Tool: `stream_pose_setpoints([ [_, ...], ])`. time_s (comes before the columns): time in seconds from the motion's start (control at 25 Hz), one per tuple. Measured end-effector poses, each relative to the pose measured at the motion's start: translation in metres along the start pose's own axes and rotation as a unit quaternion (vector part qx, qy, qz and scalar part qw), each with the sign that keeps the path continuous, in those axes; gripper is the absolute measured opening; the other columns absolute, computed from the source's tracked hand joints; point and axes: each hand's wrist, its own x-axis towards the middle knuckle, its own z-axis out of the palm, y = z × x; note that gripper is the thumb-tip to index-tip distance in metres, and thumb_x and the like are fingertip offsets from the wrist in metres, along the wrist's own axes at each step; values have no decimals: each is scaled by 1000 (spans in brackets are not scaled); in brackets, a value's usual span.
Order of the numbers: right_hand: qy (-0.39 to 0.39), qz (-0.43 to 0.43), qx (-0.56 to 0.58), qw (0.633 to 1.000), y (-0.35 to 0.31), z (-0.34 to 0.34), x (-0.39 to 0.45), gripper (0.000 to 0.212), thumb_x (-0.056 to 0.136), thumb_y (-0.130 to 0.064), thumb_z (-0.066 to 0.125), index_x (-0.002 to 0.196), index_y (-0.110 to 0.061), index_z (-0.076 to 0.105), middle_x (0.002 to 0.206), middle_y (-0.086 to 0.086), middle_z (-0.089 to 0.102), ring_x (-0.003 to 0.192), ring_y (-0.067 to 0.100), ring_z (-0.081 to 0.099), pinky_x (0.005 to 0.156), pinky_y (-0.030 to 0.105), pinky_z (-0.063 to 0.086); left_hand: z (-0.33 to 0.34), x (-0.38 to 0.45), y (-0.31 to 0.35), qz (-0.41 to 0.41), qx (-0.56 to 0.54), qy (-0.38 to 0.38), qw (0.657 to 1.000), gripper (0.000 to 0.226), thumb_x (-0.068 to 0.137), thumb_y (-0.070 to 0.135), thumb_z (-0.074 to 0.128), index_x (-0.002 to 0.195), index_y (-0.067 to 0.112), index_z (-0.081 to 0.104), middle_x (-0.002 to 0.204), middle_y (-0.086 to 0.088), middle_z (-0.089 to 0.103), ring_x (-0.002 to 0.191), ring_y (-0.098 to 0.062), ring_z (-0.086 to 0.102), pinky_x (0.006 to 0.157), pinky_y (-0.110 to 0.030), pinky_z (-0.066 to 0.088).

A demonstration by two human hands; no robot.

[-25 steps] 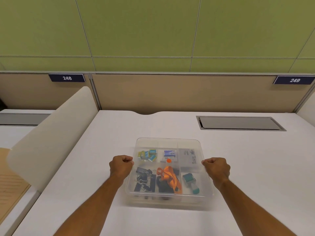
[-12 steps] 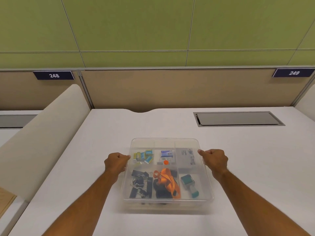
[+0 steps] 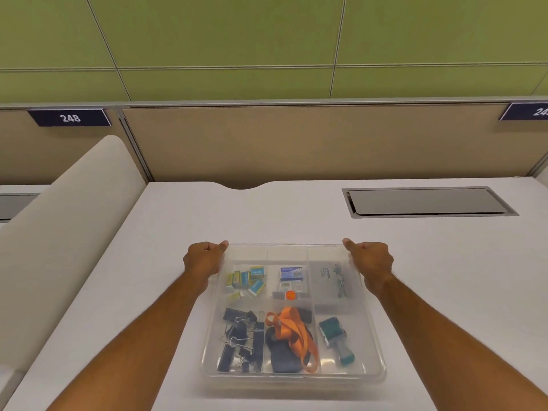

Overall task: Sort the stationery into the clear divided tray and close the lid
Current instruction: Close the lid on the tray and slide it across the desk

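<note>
The clear divided tray [image 3: 374,345] sat on the white table [image 3: 444,277] right in front of me, its lid on, the contents showing through. In the nearest row I saw black binder clips [image 3: 241,339] in the left compartment, an orange lanyard [image 3: 292,330] over something dark in the middle one, and a teal stamp [image 3: 336,338] on the right. In the row behind lay small yellow and blue boxes [image 3: 247,280] on the left, a white and blue packet [image 3: 291,277] with an orange sticker [image 3: 290,295] in the middle, and a flat grey case [image 3: 327,280] on the right.

My left hand [image 3: 204,259] was at the far left corner of the tray, curled into a narrow grip, thumb on the rim. My right hand [image 3: 370,258] matched it at the far right corner, fingers curled, thumb on the edge. Whether either pinched the lid I couldn't tell.

Beyond, a grey cable hatch [image 3: 427,202] was set into the table, and a tan partition [image 3: 296,143] carried a label reading 248 [image 3: 70,117].
</note>
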Motion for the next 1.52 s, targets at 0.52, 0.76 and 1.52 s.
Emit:
stream_pose_setpoints([
  [0.52, -20, 41, 8, 999, 3, 7, 15, 43, 77, -38, 76, 57, -8, 54, 60, 6, 56, 56, 18, 49, 62, 30, 42, 8, 24, -3, -76, -20, -19, 997, 28, 76, 31, 80, 80, 8, 66, 89, -14, 70, 80, -29, 64, 81, -45, 59],
  [0.76, -15, 19, -20, 999, 3, 9, 10, 40, 81, -39, 72, 67, -3, 61, 66, 10, 59, 59, 20, 51, 63, 31, 43, 6, 16, -5, -53, 16, -12, 998, 34, 80, 39, 75, 82, 6, 65, 88, -13, 68, 74, -26, 61, 77, -39, 59],
  [1.52, -89, 18, -37, 995, 33, -39, -47, 20, 85, -20, 68, 85, 0, 68, 84, 12, 69, 78, 31, 69, 75, 43, 60, -48, -58, -35, -67, -6, -147, 987, 12, 85, 2, 66, 97, 1, 62, 96, -16, 67, 82, -29, 65, 63, -32, 54],
])
